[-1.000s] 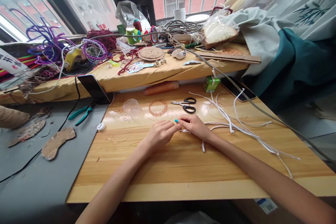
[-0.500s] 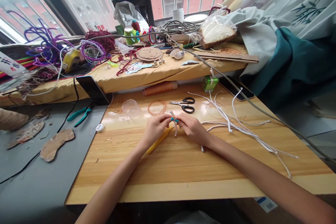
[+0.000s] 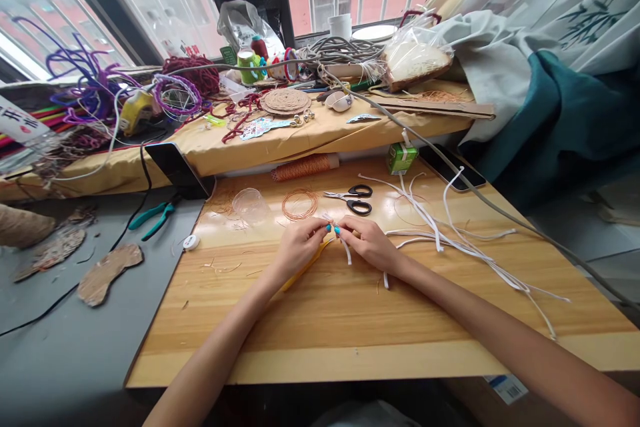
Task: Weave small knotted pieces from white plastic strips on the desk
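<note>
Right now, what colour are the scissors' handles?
Black handles; best seen in the head view.

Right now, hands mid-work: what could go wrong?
1. The small white strand is pinched at the fingertips of the left hand and right hand; so slight a grip might slip.
2. Loose white cords run right beside the right wrist, one end poking out below it, so moving that arm could drag them.
3. The scissors lie just beyond the fingers, so a forward reach could brush the blades.
</note>
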The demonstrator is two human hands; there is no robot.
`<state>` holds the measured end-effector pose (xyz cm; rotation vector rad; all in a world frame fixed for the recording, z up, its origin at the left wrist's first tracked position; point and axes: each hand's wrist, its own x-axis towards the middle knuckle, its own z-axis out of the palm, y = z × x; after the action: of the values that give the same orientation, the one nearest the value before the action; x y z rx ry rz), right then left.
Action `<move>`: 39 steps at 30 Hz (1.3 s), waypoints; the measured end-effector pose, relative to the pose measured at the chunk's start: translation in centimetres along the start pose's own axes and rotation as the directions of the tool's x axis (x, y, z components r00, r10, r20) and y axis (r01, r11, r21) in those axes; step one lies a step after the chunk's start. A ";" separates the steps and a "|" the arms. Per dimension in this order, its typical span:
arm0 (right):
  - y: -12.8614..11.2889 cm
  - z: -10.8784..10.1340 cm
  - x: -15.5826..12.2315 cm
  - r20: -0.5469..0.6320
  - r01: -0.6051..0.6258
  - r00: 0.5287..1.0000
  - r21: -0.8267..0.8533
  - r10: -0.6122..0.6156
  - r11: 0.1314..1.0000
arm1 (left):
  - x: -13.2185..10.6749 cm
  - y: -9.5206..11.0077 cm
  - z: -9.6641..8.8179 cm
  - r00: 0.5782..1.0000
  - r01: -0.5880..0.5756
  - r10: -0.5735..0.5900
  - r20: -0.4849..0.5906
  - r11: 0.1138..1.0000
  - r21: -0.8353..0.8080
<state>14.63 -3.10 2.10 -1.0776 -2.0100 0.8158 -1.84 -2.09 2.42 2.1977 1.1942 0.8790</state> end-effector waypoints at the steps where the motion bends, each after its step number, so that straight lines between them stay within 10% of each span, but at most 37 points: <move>1: 0.1 -0.1 0.0 0.022 -0.009 1.000 0.021 0.008 1.000 | 0.0 0.0 0.0 1.000 -0.014 0.014 -0.008 0.999 0.041; 18: 0.8 0.4 0.1 0.152 -0.202 0.977 0.402 0.152 0.893 | -0.3 -0.4 -0.2 0.969 -0.238 0.245 0.008 0.930 0.281; 39: 0.0 0.7 0.1 0.028 -0.049 0.998 -0.013 0.049 0.999 | -0.4 -1.0 0.4 0.963 -0.269 0.260 0.076 0.881 0.390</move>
<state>13.99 -3.13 1.74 -1.1323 -2.0212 0.8497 -2.31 -2.01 1.37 2.7446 1.1589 0.7621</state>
